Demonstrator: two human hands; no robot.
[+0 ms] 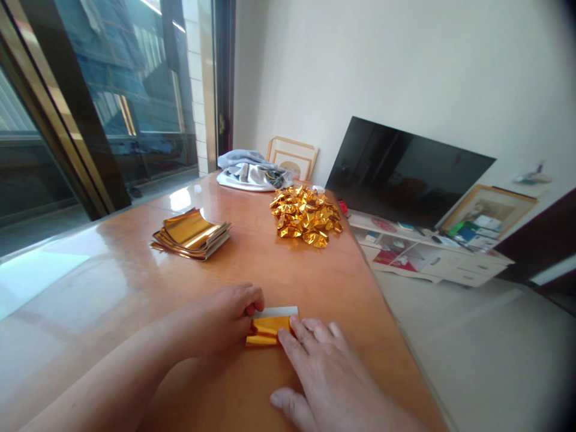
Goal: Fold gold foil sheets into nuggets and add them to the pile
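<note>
The curled left hand pinches one end of a folded gold-and-silver foil strip on the glossy orange wooden table; the open right hand presses its other end. A stack of gold foil squares lies at eleven o'clock, a crumpled gold foil heap at twelve.

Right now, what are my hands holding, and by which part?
A folded gold foil sheet: your left hand pinches its left end, and your right hand presses down on its right end with the fingertips.
</note>
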